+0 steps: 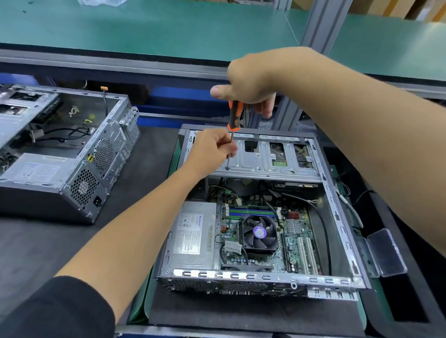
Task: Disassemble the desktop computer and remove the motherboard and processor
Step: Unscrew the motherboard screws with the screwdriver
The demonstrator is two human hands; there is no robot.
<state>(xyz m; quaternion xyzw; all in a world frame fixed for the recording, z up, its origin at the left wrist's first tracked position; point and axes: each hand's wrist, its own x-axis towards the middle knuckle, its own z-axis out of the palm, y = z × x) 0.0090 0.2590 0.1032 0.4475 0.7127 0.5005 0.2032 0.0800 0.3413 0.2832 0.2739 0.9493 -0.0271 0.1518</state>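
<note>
Nearest me on the dark worktop [42, 249] lies the open desktop computer [262, 278], side panel off. Its motherboard [294, 241] sits flat in the near half, and the processor is hidden under the cooler fan [259, 233], with the power supply [194, 239] to their left. Both are still mounted, so I judge the task to be early.

Just beyond them is the metal drive cage [269, 161], and that is where I am working. I judge the step to be loosening a screw at the cage's left end. To do it well I keep the shaft upright over the screw head, press down before turning so the tip does not cam out, and keep the loosened screw from dropping onto the board.

My left hand [212, 148] reaches in from the near left, fingers pinched round the shaft low down to steady it. My right hand [247, 89] comes over from the right, higher and farther, fist closed round the top of the screwdriver [234, 120], thumb out to the left.

Far left, a second stripped case [51, 142] lies well apart.
</note>
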